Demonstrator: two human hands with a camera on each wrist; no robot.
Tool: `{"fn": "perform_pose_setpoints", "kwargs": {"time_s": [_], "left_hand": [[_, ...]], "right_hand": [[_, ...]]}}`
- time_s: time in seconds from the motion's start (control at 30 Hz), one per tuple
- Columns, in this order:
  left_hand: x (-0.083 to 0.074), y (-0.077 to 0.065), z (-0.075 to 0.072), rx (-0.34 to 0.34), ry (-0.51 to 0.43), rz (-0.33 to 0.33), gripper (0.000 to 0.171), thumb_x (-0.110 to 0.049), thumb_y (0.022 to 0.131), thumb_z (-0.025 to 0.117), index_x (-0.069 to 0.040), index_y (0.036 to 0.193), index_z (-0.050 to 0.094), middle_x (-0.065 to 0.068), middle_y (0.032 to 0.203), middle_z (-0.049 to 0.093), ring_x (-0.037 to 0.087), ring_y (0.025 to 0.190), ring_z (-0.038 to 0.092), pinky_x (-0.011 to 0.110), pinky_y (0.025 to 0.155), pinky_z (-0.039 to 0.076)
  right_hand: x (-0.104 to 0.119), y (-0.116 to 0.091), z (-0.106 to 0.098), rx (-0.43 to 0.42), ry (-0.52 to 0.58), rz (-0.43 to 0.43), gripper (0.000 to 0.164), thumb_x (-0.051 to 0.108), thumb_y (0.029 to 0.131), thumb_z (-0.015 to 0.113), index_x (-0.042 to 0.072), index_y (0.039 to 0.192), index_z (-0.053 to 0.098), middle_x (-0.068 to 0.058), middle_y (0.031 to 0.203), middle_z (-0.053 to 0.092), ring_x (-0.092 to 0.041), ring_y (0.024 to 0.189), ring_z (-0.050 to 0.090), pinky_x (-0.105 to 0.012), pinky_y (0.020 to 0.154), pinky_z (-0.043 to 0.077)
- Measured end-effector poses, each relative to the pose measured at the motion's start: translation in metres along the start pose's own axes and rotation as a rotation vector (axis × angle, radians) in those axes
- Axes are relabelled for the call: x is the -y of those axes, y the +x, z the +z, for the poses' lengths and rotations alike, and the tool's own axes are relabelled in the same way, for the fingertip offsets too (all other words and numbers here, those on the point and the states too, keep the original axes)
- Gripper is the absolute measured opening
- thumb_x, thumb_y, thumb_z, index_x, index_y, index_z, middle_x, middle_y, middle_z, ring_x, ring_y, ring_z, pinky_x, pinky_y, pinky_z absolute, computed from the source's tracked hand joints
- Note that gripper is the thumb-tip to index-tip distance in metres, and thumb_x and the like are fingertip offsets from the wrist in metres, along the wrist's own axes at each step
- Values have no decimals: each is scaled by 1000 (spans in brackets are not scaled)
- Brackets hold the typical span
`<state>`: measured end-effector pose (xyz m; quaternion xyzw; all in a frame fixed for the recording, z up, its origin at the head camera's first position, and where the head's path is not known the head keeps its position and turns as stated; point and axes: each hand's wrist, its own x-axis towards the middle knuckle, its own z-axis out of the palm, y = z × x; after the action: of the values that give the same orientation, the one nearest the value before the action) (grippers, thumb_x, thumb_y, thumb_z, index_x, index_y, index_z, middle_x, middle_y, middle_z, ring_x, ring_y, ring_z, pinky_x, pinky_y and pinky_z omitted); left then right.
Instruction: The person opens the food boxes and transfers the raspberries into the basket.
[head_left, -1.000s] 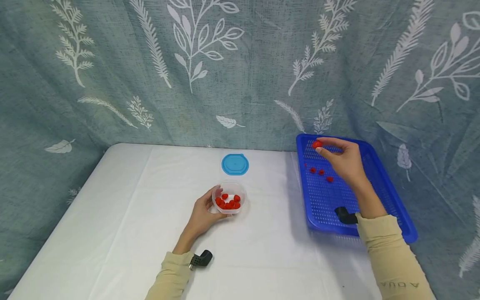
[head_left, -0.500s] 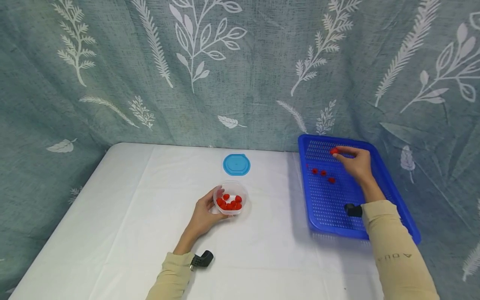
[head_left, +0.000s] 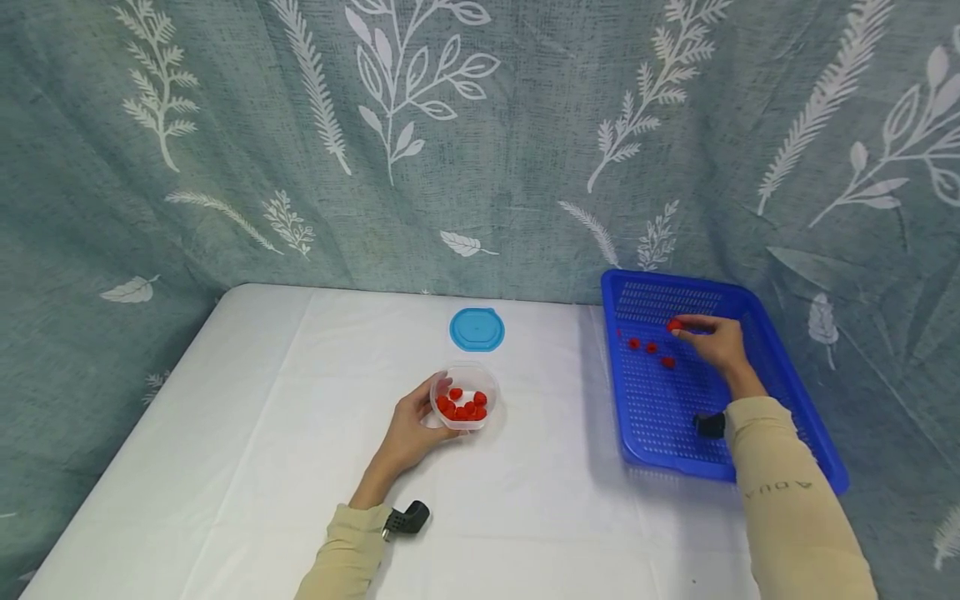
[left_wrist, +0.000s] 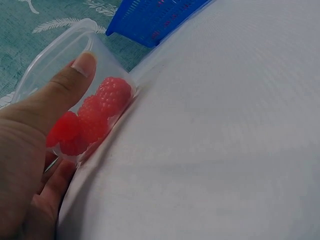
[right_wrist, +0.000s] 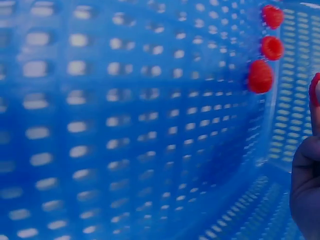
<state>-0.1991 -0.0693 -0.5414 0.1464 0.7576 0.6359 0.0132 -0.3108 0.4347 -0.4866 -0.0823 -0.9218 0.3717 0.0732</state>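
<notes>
My left hand (head_left: pixel 408 435) grips a clear plastic tub (head_left: pixel 471 377) standing on the white cloth. Several red raspberries (head_left: pixel 470 407) lie in its bottom. The left wrist view shows the thumb (left_wrist: pixel 62 87) along the tub's side and fingers beneath its lower edge. Over the blue basket (head_left: pixel 660 425), my right hand (head_left: pixel 716 340) pinches one raspberry (head_left: pixel 675 325) between thumb and fingertips. Three loose raspberries (head_left: pixel 651 348) lie below and left of it on the basket floor. In the right wrist view only part of that hand (right_wrist: pixel 306 175) and the pinched raspberry (right_wrist: pixel 315 90) show.
A round blue lid (head_left: pixel 477 330) lies flat behind the tub. The perforated basket has raised walls and stands at the table's right side. A leaf-patterned green curtain (head_left: pixel 525 225) hangs along the back edge of the white-covered table (head_left: pixel 337 350).
My right hand has moved right, then lower over the basket, with the raspberry still pinched. The left hand keeps its hold on the tub in place.
</notes>
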Motion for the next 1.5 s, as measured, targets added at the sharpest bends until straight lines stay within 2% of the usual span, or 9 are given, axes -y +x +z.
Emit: {"fn": "perform_pose_setpoints", "kwargs": {"time_s": [0.17,0.23,0.6,0.83,0.97,1.13,1.2,1.37,1.5], "left_hand": [[0,0,0,4,-6,4,88,2,77,86,1,153,42,23,148,53,35,142,47,43,118,38],[0,1,0,3,-10,6,88,2,77,86,1,153,42,23,148,53,36,142,47,44,118,38],[1,1,0,3,-5,10,88,3,76,86,0,152,43,23,148,54,35,141,48,44,118,38],[1,1,1,2,-15,2,89,4,76,86,0,153,42,23,148,53,36,142,46,44,119,37],[2,0,3,-2,-11,-15,89,2,77,86,-2,154,41,21,149,53,34,144,45,43,119,36],[3,-1,4,-8,-11,-11,88,2,77,85,-1,153,41,22,149,52,35,144,45,45,119,36],[8,0,4,-7,-14,1,89,2,76,86,-2,153,42,21,149,53,34,143,45,45,119,36],[33,7,2,-8,19,24,92,-7,75,90,-11,154,44,10,149,56,27,143,47,39,118,39],[36,7,1,-12,47,19,91,-12,76,90,-14,155,44,6,149,56,24,143,47,38,117,39]], "right_hand": [[-12,-2,1,73,-10,38,45,19,98,67,-11,130,62,-35,135,57,-48,131,51,-55,105,46],[-17,-3,2,99,-18,49,46,19,98,67,-13,131,60,-36,135,56,-50,131,50,-59,108,43],[-32,-2,3,148,-59,52,45,15,97,67,-14,131,59,-36,134,57,-49,124,55,-51,98,50],[-29,-5,1,152,-32,78,49,18,98,67,-13,134,57,-36,137,54,-50,130,50,-58,105,45],[-21,-5,-1,97,-23,41,50,22,97,69,-12,132,60,-34,136,57,-43,128,53,-42,100,49],[2,-1,-8,-36,13,-85,44,23,94,73,-8,126,67,-12,120,72,2,102,57,-10,84,43],[17,0,-11,-58,30,-118,45,25,95,73,-6,127,67,-11,120,72,1,104,58,-16,92,45],[69,-4,-19,-56,78,-155,52,37,99,66,-1,134,64,-21,135,63,-34,131,53,-41,103,45],[117,-20,-23,-85,166,-202,48,38,98,67,4,132,66,-7,131,66,-18,130,54,-35,102,45]]}}
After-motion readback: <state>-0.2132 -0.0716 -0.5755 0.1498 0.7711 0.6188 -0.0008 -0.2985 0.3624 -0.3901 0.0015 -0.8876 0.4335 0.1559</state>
